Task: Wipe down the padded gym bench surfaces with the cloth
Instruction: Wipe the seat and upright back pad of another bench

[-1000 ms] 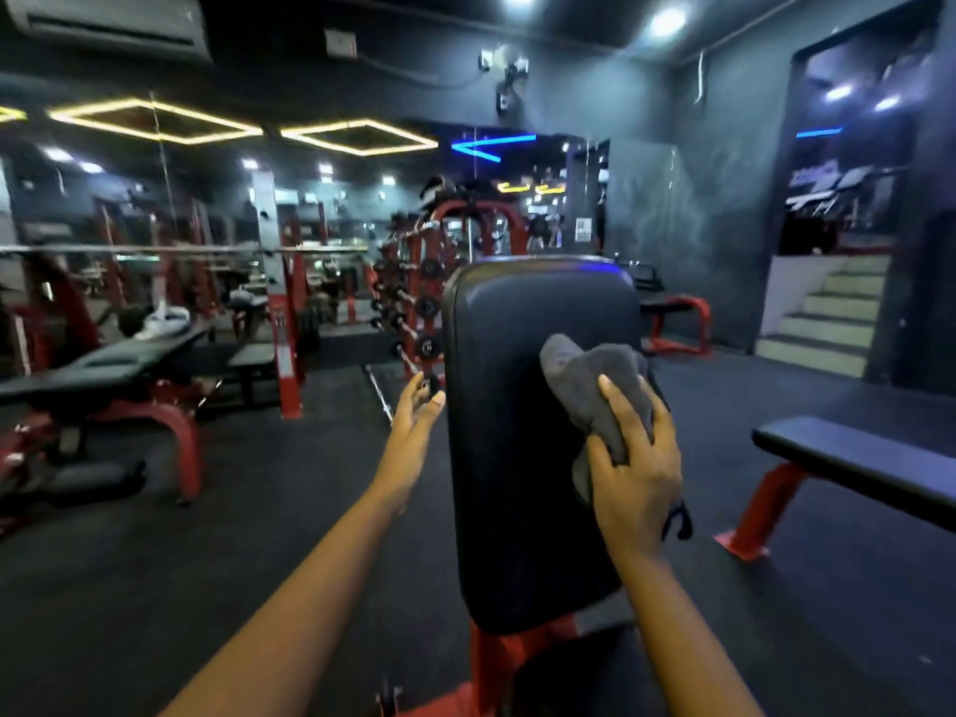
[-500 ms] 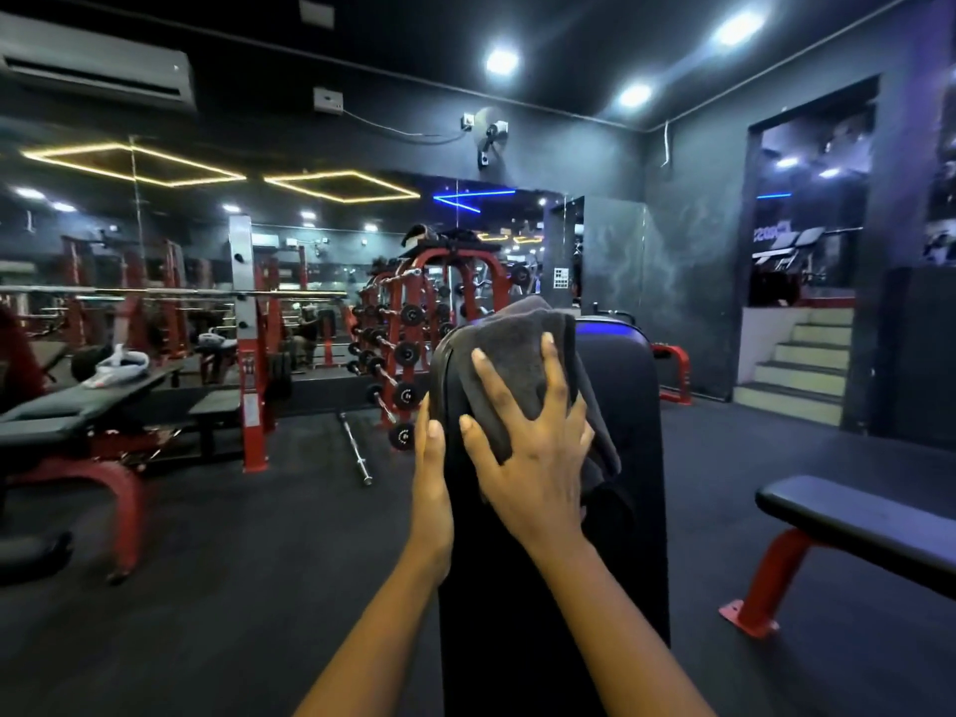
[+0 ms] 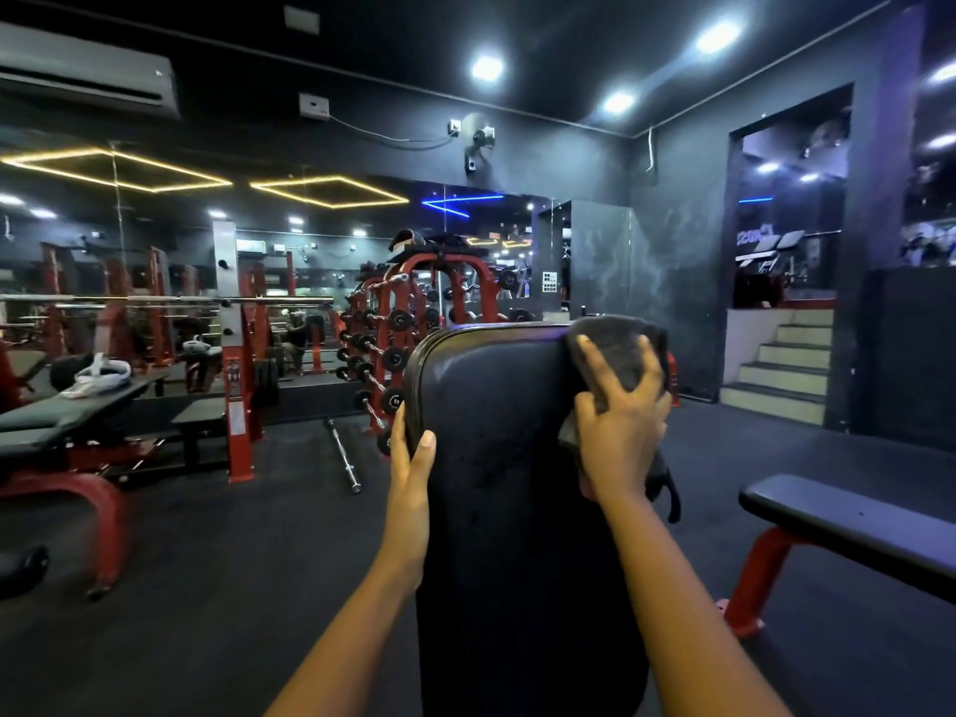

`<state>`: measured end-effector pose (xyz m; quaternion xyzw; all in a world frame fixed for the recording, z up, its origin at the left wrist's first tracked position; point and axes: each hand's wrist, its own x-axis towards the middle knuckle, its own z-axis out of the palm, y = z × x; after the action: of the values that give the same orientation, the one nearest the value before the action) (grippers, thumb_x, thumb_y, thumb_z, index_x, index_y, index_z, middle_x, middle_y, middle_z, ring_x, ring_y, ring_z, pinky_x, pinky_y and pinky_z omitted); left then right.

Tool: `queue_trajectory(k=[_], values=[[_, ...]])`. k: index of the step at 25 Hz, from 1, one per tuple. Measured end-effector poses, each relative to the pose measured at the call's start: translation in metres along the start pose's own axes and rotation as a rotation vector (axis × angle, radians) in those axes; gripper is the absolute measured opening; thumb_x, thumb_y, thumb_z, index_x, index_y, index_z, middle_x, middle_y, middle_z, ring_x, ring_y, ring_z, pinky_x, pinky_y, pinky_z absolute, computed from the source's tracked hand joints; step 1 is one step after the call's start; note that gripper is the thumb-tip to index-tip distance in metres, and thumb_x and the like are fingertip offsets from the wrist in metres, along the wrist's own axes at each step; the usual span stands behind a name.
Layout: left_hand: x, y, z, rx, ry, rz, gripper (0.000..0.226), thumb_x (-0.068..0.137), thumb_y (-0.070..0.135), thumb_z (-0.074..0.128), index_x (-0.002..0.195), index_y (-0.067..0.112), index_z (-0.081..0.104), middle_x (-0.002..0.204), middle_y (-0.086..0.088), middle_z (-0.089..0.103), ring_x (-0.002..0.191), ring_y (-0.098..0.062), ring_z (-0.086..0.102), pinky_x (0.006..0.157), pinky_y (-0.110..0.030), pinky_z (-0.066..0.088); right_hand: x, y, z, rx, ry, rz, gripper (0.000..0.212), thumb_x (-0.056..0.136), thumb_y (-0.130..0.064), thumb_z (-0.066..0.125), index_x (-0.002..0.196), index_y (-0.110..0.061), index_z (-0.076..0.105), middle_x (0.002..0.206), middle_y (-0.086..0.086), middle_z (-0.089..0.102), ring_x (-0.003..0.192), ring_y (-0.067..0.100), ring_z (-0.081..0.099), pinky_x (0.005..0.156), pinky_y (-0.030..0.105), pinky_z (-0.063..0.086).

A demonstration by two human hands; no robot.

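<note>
An upright black padded backrest (image 3: 496, 458) of the gym bench fills the centre of the view. My right hand (image 3: 621, 432) presses a dark grey cloth (image 3: 615, 354) against the pad's upper right corner, fingers spread over it; part of the cloth hangs down past the right edge. My left hand (image 3: 411, 473) grips the pad's left edge, thumb on the front face and fingers hidden behind it.
A flat black bench with red legs (image 3: 848, 530) stands to the right. On the left is another red-framed bench (image 3: 77, 416) with a white item on it. A barbell (image 3: 341, 452) lies on the floor before a dumbbell rack (image 3: 393, 349). Steps (image 3: 781, 364) rise at the far right.
My right hand has slid the cloth from the pad's top left across to its top right corner. My left hand has stayed on the pad's left edge. The view has tilted up a little.
</note>
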<state>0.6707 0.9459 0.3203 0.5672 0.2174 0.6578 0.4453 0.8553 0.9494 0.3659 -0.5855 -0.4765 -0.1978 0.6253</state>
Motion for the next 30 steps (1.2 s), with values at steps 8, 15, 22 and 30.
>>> queue_trajectory(k=[8,15,22,30], values=[[-0.003,0.008,-0.001,0.004,-0.029,-0.038,0.07,0.084,0.05,0.043,0.146,0.035,0.013,0.141,0.016,0.033,0.123,-0.001,0.041,0.088,-0.016,0.039,-0.038,-0.011,-0.006,0.18,0.066,0.149,0.077,0.076,-0.008,0.059,0.14,-0.041,0.034,0.152,0.003,0.026,0.121,0.034,0.042,0.099,0.04,0.036],[-0.004,0.013,-0.007,0.141,-0.045,-0.052,0.069,0.088,0.06,0.037,0.147,0.033,0.013,0.155,0.014,0.014,0.138,0.002,0.017,0.113,-0.023,0.018,-0.169,-0.064,0.013,0.047,-0.082,-0.071,0.089,0.067,-0.011,0.072,0.138,-0.047,0.031,0.151,0.001,0.021,0.114,0.033,0.045,0.088,0.053,0.047],[-0.035,-0.012,-0.026,0.181,-0.107,-0.124,0.077,0.073,0.078,0.043,0.14,0.052,0.016,0.155,0.016,0.016,0.142,-0.006,0.018,0.118,-0.045,0.016,-0.183,-0.028,0.007,-0.076,-0.104,-0.138,0.086,0.068,-0.017,0.072,0.139,-0.046,0.032,0.15,0.003,0.025,0.108,0.034,0.05,0.082,0.051,0.05],[-0.06,-0.031,-0.021,0.247,-0.127,-0.154,0.085,0.076,0.062,0.052,0.139,0.054,-0.005,0.153,0.024,0.003,0.14,-0.003,0.014,0.115,-0.037,0.018,-0.134,0.072,-0.005,0.048,0.084,0.379,0.072,0.081,-0.004,0.058,0.14,-0.037,0.035,0.148,0.011,0.032,0.119,0.036,0.048,0.089,0.045,0.047]])
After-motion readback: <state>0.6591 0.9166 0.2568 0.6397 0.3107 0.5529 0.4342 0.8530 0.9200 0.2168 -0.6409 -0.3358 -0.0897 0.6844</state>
